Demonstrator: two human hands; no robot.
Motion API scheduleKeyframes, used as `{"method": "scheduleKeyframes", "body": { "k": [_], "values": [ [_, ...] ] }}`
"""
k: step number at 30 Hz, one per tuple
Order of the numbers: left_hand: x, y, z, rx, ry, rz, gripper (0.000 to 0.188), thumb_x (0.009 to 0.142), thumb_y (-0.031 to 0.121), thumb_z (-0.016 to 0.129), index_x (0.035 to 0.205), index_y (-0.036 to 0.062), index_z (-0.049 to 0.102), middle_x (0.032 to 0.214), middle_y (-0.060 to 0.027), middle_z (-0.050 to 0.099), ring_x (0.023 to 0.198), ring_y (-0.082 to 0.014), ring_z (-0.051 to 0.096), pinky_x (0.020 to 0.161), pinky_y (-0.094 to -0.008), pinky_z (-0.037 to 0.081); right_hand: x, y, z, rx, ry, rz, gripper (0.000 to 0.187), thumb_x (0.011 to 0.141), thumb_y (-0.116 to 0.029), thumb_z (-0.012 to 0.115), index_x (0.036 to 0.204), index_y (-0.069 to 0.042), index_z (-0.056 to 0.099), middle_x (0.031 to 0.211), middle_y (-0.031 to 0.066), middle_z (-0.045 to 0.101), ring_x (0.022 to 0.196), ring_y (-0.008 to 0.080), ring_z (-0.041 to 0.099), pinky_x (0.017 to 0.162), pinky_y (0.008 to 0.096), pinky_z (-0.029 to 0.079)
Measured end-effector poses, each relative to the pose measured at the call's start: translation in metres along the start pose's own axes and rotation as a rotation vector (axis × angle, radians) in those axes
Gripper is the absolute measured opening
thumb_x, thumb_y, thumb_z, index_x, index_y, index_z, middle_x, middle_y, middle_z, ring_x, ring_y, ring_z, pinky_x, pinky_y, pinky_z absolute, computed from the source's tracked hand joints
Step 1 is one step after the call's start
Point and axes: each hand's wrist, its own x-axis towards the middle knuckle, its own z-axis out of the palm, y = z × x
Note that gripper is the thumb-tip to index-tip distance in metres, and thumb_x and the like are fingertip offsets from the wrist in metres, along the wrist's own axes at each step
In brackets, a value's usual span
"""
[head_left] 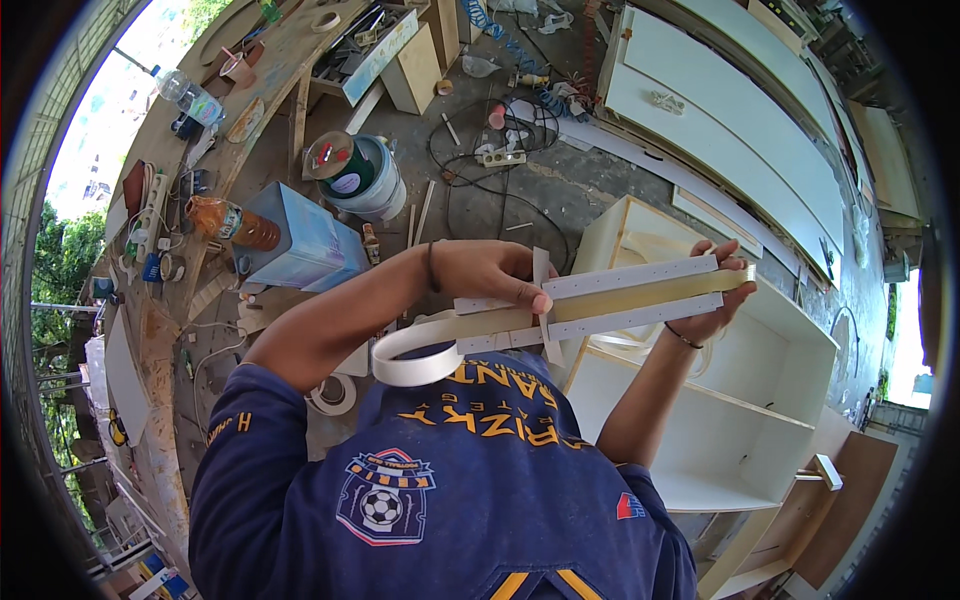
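Note:
My left hand (505,278) is closed on a white frame (635,272) made of two long dotted strips with a short crosspiece, the thumb pressing where they cross. A band of edge banding (640,290), yellowish on this face, runs lengthwise between the two strips. Its left part curls into a wide white loop in front of my chest. At the right end, my right hand (722,285) has its fingers bent around the banding's tip, which folds over there. Both forearms are raised, holding the frame and banding above the floor and partly over a white cabinet carcass (690,450).
Long white panels (730,110) are stacked at the far right. A cable with a power strip (503,158) lies on the floor ahead. Left are a blue-white tin (310,240), a bucket (380,190), an orange-brown bottle (235,222) and a cluttered wooden workbench (270,75).

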Motion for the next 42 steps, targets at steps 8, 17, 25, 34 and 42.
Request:
{"method": "scheduleKeyframes", "body": {
  "k": [8,17,25,34,42],
  "values": [
    [0.001,0.002,0.003,-0.088,0.044,0.028,0.055,0.084,0.039,0.066,0.117,-0.0027,0.051,0.107,-0.0080,0.061,0.101,-0.0139,0.054,0.090,-0.0292,0.041,0.007,0.003,0.025,-0.211,0.359,-0.007,0.055,0.088,-0.055,0.049,0.122,-0.012,0.050,0.126,-0.0009,0.053,0.126,0.0295,0.042,0.099,0.0517,0.035],
    [0.024,-0.016,0.001,-0.225,0.105,0.062,0.064,0.086,0.048,0.058,0.124,-0.0029,0.046,0.110,-0.0101,0.060,0.101,-0.0151,0.056,0.092,-0.0286,0.042,-0.004,0.032,0.030,0.134,0.211,0.130,0.043,0.089,-0.048,0.052,0.109,-0.010,0.054,0.105,-0.0016,0.056,0.100,0.0209,0.050,0.078,0.0409,0.041],
    [-0.021,-0.123,0.018,-0.688,0.427,0.114,0.055,0.096,0.042,0.041,0.127,-0.0028,0.042,0.124,-0.0114,0.053,0.110,-0.0164,0.054,0.091,-0.0324,0.044,0.011,0.001,0.009,0.000,0.292,-0.037,0.043,0.087,-0.044,0.053,0.107,-0.007,0.057,0.099,0.0091,0.055,0.094,0.0214,0.049,0.080,0.0375,0.039],
    [-0.018,-0.071,0.076,0.074,0.561,0.279,0.031,0.080,0.019,0.072,0.096,0.0036,0.051,0.088,-0.0026,0.056,0.084,-0.0119,0.054,0.078,-0.0261,0.043,0.024,0.017,0.001,0.085,0.273,-0.041,0.041,0.089,-0.043,0.047,0.105,-0.007,0.057,0.097,0.0089,0.058,0.094,0.0226,0.052,0.085,0.0419,0.039],
    [-0.113,-0.098,0.031,-0.833,0.240,0.124,0.030,0.088,0.026,0.058,0.102,0.0001,0.052,0.071,-0.0057,0.057,0.070,-0.0154,0.060,0.081,-0.0351,0.050,0.026,0.012,0.000,0.045,0.255,-0.068,0.042,0.089,-0.044,0.047,0.106,-0.006,0.056,0.099,0.0080,0.057,0.095,0.0217,0.051,0.084,0.0415,0.039]
  ]
}}
